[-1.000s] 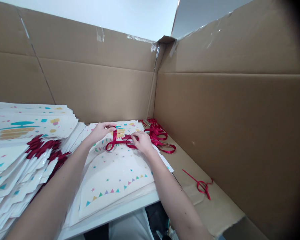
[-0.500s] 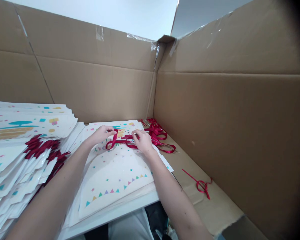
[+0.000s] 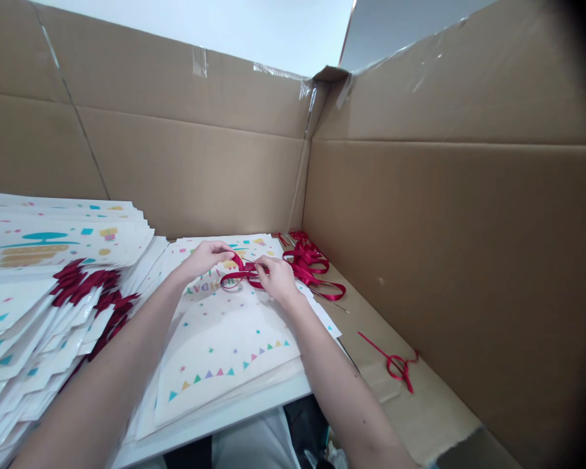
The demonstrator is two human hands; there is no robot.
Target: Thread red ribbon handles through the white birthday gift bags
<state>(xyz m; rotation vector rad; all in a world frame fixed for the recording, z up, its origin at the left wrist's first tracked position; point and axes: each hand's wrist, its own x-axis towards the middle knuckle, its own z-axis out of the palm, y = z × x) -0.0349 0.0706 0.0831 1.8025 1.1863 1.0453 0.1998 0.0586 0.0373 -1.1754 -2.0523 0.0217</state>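
At the far left, a tall stack of printed sheets (image 3: 53,241) fans out over the table, and a row of dark red bows (image 3: 85,283) sits along its stepped edges, so those sheets look finished. The person's bare arms reach in from the bottom of the view. The left hand (image 3: 205,258) is curled, its thumb and fingers pinching the top of a loop of red ribbon (image 3: 241,273). That ribbon lies just above a single sheet (image 3: 224,345) set apart from the stack, over upside-down birthday lettering and near the sheet's far end. The right hand (image 3: 276,279) is close beside the left, its thumb and forefinger pressed together on the ribbon at the crossing, where a bow seems only partly formed; a thin strand runs between the hands, though what it is can't be made out. Further right, a tangled heap of ribbon (image 3: 305,264) lies against the sheet's far corner, with long loops yet to be used. A separate knotted length of ribbon (image 3: 398,366) rests on a cardboard sheet (image 3: 420,417) below the tall cardboard wall (image 3: 444,228).
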